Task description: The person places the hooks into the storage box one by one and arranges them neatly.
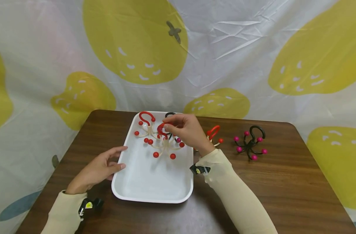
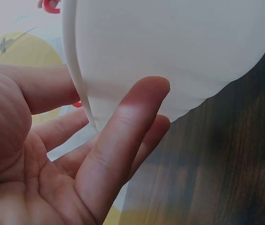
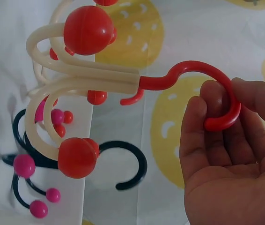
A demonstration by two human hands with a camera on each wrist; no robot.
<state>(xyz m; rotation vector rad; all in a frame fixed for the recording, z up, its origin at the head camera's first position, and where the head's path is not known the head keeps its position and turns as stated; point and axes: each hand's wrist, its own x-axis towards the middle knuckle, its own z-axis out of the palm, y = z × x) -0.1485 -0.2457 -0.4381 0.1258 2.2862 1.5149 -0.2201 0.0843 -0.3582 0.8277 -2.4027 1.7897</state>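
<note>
Right hand (image 1: 189,131): fingers (image 3: 207,108) curled around red hook of cream multi-arm hanger (image 1: 165,143), held over far half of white tray (image 1: 148,182). Left hand (image 1: 99,169): fingers (image 2: 123,140) straight and apart, touching tray's left rim. Black hanger with pink balls (image 1: 250,144) near desk (image 1: 283,182) far right edge.

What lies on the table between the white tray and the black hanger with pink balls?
In the head view, one cream hanger with a red hook lies between the white tray and the black hanger, partly hidden by the right hand.
</note>
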